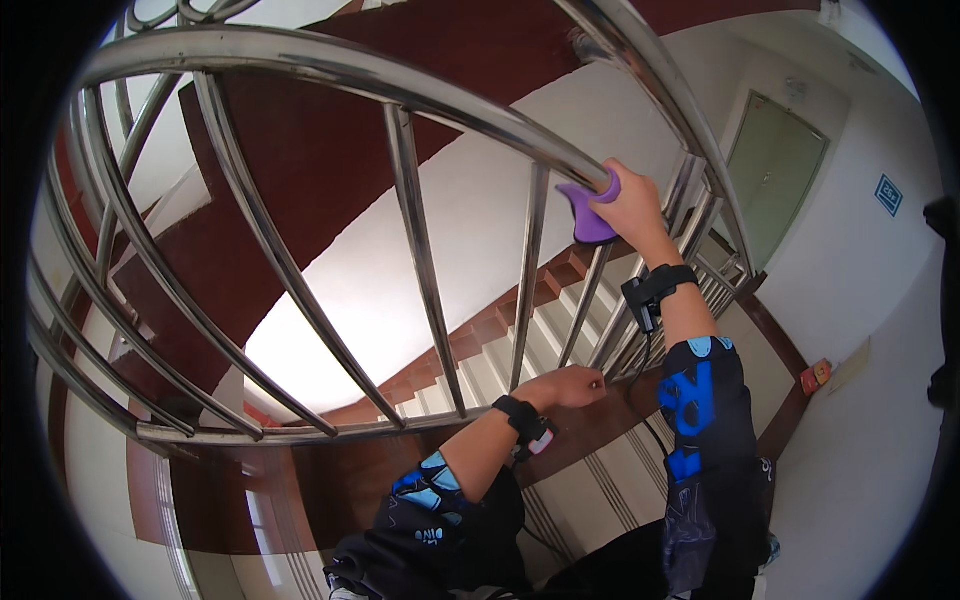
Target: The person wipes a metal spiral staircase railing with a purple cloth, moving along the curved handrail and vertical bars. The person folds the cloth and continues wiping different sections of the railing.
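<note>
My right hand point(634, 206) grips a purple cloth point(592, 217) with a dark lower edge. The cloth is wrapped over the polished metal handrail point(450, 94) of a stair railing, and a loose flap of it hangs below the rail. Lower down, my left hand point(566, 386) is curled into a loose fist in front of the balusters, near the bottom rail point(360, 427). No object shows in it. Both wrists wear black straps with small devices, and a cable runs down from the right one.
Upright metal balusters point(420, 255) line the railing. Behind them a flight of stairs point(480, 367) drops away beside a white and dark red wall. To the right are a green door point(776, 172), a blue wall sign point(889, 195) and a small red-orange packet point(815, 376) by the wall.
</note>
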